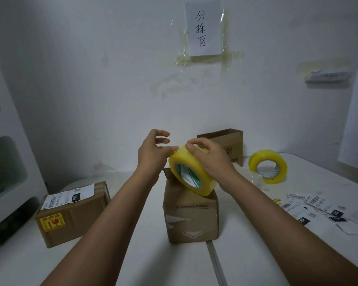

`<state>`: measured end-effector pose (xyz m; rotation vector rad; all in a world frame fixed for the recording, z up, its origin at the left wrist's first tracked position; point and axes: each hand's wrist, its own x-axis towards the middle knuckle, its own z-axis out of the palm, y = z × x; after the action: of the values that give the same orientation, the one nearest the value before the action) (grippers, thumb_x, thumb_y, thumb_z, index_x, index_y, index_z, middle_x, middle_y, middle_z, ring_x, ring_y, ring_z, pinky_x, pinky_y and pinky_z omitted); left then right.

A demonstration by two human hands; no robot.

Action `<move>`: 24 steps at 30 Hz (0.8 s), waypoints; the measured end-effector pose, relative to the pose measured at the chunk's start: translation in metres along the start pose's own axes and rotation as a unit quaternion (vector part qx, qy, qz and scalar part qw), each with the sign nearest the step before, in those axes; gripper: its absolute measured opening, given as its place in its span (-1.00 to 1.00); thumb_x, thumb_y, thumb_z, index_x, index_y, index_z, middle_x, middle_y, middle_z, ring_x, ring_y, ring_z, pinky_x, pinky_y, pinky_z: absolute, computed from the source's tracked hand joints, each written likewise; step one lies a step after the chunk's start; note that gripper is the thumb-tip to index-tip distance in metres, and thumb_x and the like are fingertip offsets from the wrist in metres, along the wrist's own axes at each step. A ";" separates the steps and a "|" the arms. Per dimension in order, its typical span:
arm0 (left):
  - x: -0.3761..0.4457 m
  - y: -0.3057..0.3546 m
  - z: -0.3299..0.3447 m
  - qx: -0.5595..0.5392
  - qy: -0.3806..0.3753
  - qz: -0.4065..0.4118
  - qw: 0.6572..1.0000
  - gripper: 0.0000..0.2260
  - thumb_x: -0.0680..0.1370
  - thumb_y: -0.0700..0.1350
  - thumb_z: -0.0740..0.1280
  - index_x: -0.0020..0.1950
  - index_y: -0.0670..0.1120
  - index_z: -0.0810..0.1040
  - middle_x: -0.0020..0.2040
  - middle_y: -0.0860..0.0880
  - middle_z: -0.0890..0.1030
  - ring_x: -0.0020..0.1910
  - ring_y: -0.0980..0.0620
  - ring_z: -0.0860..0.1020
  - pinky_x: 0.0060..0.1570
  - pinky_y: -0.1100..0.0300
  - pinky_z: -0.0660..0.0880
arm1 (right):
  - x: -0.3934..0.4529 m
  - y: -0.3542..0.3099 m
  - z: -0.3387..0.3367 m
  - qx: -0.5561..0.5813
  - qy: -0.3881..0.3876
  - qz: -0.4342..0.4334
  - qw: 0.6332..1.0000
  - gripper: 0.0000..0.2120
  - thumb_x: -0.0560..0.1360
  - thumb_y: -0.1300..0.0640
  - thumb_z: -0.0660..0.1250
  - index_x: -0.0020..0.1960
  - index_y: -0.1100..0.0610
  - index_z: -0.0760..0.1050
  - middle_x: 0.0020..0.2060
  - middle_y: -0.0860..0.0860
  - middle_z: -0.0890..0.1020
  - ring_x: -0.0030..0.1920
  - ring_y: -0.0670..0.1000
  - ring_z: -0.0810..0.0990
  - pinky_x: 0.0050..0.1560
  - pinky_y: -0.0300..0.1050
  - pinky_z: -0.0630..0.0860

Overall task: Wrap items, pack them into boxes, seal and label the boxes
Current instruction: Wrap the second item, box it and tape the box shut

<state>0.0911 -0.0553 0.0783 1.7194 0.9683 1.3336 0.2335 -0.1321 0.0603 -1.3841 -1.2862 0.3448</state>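
A pale wall (91, 79) fills the upper half of the frame, with a handwritten paper sign (203, 27) taped to it at top centre. Below it, a white worktop (149, 234) spreads across the lower half.

At lower left on the worktop sits a closed cardboard box (70, 213) carrying a white shipping label on top and a yellow sticker on its near side. At centre stands a smaller upright cardboard box (191, 217), its brown front torn in patches. Behind it, right of centre against the wall, stands a third open box (225, 143).

Two bare forearms reach in from the bottom edge. Resting tilted on top of the centre box is a roll of yellowish clear tape (191, 172). The right hand (211, 155) grips the roll from above, fingers curled over its rim. The left hand (153, 151) touches the roll's upper left edge with thumb and forefinger pinched together there, the other fingers loosely curled above.

At right of the frame a second tape roll (268, 166) stands on edge, and loose printed labels (318, 207) lie scattered at the far right.
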 end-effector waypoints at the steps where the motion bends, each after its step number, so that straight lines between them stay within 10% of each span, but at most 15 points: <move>1: -0.001 -0.002 0.001 -0.011 0.011 0.003 1.000 -0.67 0.43 -0.16 0.54 0.12 0.03 0.54 0.07 0.07 0.59 0.02 0.03 0.59 -0.09 0.15 0.57 | 0.001 0.000 -0.001 -0.005 -0.002 0.006 1.000 -0.69 0.54 -0.17 0.30 0.22 -0.09 0.53 0.13 -0.13 0.54 0.12 -0.08 0.49 -0.04 -0.21 0.46; 9: -0.016 0.013 0.016 -0.207 0.070 -0.013 0.976 -0.74 0.41 -0.25 0.55 -0.01 -0.12 0.54 0.00 0.05 0.59 -0.13 0.07 0.67 -0.18 0.27 0.61 | 0.001 0.004 -0.011 -0.016 -0.014 0.029 0.999 -0.70 0.54 -0.19 0.28 0.22 -0.13 0.50 0.20 -0.07 0.52 0.18 -0.02 0.48 0.00 -0.11 0.45; 24: -0.018 0.039 0.008 -0.115 -0.064 0.081 0.988 -0.82 0.50 -0.23 0.46 0.07 -0.15 0.57 0.15 0.06 0.60 -0.09 0.00 0.71 0.11 0.00 0.61 | 0.015 -0.009 -0.020 -0.016 -0.140 0.089 0.986 -0.77 0.60 -0.15 0.19 0.22 -0.18 0.47 0.19 -0.05 0.50 0.15 0.04 0.48 0.18 0.04 0.48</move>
<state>0.1006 -0.0894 0.1039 1.7092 0.5871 1.3600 0.2507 -0.1325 0.0811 -1.5214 -1.4018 0.6625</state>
